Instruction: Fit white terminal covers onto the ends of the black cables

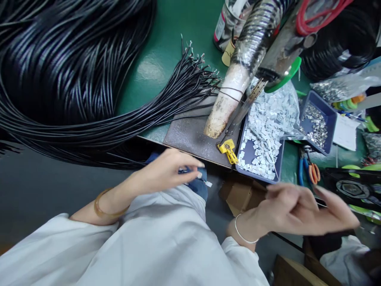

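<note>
My left hand [174, 169] is in front of the table edge, its thumb and fingers curled toward each other. A small white tag [208, 184] shows just beyond the fingertips; what the fingers grip is too small to make out. Blurred by motion, my right hand [300, 210] is at the table's front edge, right of the tray of small pale pieces [263, 149], its fingers partly bent. Black cables [166, 99] lie in a bundle with their bared ends near a nozzle-like tube [223, 105]. A yellow clip-like part [228, 151] sits below an upright metal tool [253, 95].
A large heap of black cable [68, 59] covers the left. At the right are a bin of metal parts [331, 123], pliers [301, 167], orange-handled scissors [314, 173] and a black fan-like device [354, 186]. Cardboard boxes [242, 194] stand below; another person's sleeve [342, 256] shows lower right.
</note>
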`<control>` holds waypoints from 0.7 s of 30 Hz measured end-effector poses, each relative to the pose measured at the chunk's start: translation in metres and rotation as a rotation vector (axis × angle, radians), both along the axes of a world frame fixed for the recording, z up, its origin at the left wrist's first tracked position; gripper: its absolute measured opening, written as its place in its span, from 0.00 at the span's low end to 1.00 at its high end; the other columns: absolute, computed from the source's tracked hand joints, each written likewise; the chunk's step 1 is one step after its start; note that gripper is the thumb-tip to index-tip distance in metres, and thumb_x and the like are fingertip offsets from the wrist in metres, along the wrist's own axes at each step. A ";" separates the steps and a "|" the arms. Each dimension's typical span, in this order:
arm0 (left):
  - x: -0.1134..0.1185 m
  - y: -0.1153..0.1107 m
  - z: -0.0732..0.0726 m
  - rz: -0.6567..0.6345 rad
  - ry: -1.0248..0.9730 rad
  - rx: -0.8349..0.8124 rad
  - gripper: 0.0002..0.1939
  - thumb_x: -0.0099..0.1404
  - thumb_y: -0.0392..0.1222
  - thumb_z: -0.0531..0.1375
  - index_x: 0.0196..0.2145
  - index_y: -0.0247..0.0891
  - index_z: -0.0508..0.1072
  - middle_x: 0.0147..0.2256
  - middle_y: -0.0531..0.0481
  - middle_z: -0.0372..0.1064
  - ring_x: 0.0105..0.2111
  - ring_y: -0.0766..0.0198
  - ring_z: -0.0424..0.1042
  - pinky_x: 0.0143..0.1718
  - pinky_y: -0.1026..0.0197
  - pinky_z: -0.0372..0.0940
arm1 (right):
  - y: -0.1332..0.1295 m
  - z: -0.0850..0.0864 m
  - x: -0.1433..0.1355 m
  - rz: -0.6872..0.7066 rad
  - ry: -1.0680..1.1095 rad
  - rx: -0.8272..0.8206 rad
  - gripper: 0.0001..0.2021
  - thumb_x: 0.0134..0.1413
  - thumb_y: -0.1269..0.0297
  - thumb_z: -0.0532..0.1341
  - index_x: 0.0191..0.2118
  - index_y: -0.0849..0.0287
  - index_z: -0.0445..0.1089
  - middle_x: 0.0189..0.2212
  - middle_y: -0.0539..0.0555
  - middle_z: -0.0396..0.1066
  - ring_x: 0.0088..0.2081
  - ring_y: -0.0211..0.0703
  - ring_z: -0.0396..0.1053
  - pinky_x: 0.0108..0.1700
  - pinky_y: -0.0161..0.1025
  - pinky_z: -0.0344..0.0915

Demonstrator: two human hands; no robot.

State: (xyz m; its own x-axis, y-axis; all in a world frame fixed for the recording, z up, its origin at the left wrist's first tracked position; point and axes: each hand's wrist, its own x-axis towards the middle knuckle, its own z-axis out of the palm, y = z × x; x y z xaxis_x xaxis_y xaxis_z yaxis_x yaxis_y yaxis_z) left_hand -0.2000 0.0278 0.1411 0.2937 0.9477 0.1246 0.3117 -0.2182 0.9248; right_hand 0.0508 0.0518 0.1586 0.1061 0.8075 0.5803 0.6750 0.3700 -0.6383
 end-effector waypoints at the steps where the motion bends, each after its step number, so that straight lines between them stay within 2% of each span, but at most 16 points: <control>1: -0.007 0.002 0.003 0.123 -0.032 0.053 0.07 0.62 0.37 0.64 0.38 0.36 0.81 0.33 0.48 0.80 0.30 0.66 0.76 0.34 0.65 0.68 | 0.002 0.002 0.002 -0.052 -0.020 -0.013 0.11 0.66 0.55 0.52 0.49 0.51 0.60 0.34 0.50 0.68 0.23 0.37 0.71 0.24 0.39 0.67; 3: -0.024 0.012 0.009 0.474 -0.037 0.235 0.06 0.61 0.38 0.65 0.37 0.37 0.80 0.35 0.49 0.80 0.32 0.64 0.76 0.35 0.63 0.70 | 0.010 0.004 0.010 -0.120 -0.131 -0.124 0.09 0.61 0.56 0.58 0.41 0.56 0.65 0.29 0.50 0.70 0.27 0.41 0.74 0.30 0.39 0.69; 4: -0.033 0.019 0.011 0.628 0.042 0.364 0.05 0.61 0.38 0.65 0.36 0.38 0.80 0.35 0.49 0.79 0.35 0.62 0.76 0.38 0.60 0.70 | 0.016 0.003 0.015 -0.118 -0.215 -0.209 0.09 0.60 0.56 0.60 0.38 0.57 0.66 0.28 0.50 0.71 0.28 0.42 0.74 0.32 0.39 0.68; 6: -0.050 0.036 0.013 0.757 0.378 0.488 0.09 0.62 0.41 0.64 0.40 0.39 0.80 0.40 0.45 0.78 0.40 0.55 0.75 0.48 0.51 0.67 | 0.032 -0.002 0.027 -0.139 -0.380 -0.261 0.09 0.58 0.57 0.60 0.34 0.57 0.66 0.27 0.50 0.71 0.29 0.41 0.71 0.35 0.39 0.65; 8: -0.062 0.051 0.010 0.734 0.640 0.393 0.16 0.58 0.44 0.67 0.43 0.36 0.79 0.42 0.41 0.75 0.44 0.47 0.72 0.49 0.47 0.64 | 0.049 -0.009 0.037 -0.133 -0.500 -0.300 0.09 0.58 0.58 0.59 0.31 0.56 0.65 0.27 0.50 0.69 0.28 0.40 0.67 0.35 0.39 0.62; 9: -0.065 0.057 0.008 0.690 0.693 0.328 0.15 0.58 0.44 0.67 0.43 0.37 0.79 0.40 0.43 0.75 0.43 0.48 0.72 0.48 0.49 0.65 | 0.056 -0.012 0.039 -0.120 -0.539 -0.313 0.08 0.57 0.59 0.59 0.30 0.56 0.65 0.27 0.50 0.69 0.27 0.39 0.66 0.35 0.39 0.61; 11: -0.068 0.059 0.005 0.642 0.736 0.240 0.14 0.60 0.43 0.65 0.44 0.38 0.79 0.38 0.44 0.73 0.41 0.51 0.72 0.45 0.53 0.65 | 0.066 -0.016 0.041 -0.079 -0.571 -0.335 0.07 0.54 0.61 0.59 0.29 0.56 0.65 0.28 0.51 0.68 0.28 0.40 0.64 0.36 0.39 0.60; 13: -0.068 0.049 0.005 0.589 0.737 0.231 0.15 0.63 0.42 0.62 0.47 0.38 0.78 0.38 0.45 0.73 0.38 0.54 0.72 0.42 0.55 0.64 | 0.070 -0.018 0.038 -0.039 -0.566 -0.351 0.05 0.52 0.63 0.59 0.28 0.56 0.64 0.28 0.50 0.68 0.29 0.40 0.64 0.37 0.39 0.59; 16: -0.071 0.020 0.010 0.527 0.663 0.304 0.16 0.67 0.41 0.59 0.50 0.36 0.77 0.36 0.46 0.72 0.34 0.60 0.69 0.37 0.59 0.62 | 0.068 -0.016 0.035 0.028 -0.535 -0.378 0.05 0.52 0.64 0.59 0.27 0.56 0.64 0.29 0.49 0.70 0.28 0.38 0.64 0.36 0.38 0.60; 18: -0.075 -0.001 0.012 0.528 0.513 0.328 0.15 0.67 0.41 0.59 0.49 0.37 0.78 0.35 0.48 0.71 0.31 0.64 0.68 0.36 0.60 0.62 | 0.064 -0.013 0.034 0.060 -0.494 -0.383 0.05 0.53 0.64 0.59 0.28 0.56 0.65 0.31 0.50 0.72 0.28 0.38 0.65 0.36 0.38 0.61; 21: -0.080 -0.018 0.003 0.534 0.328 0.269 0.14 0.66 0.40 0.61 0.48 0.46 0.79 0.35 0.52 0.71 0.30 0.66 0.66 0.33 0.60 0.61 | 0.060 -0.006 0.037 0.042 -0.427 -0.362 0.04 0.53 0.63 0.59 0.30 0.56 0.67 0.32 0.51 0.74 0.31 0.39 0.68 0.35 0.37 0.63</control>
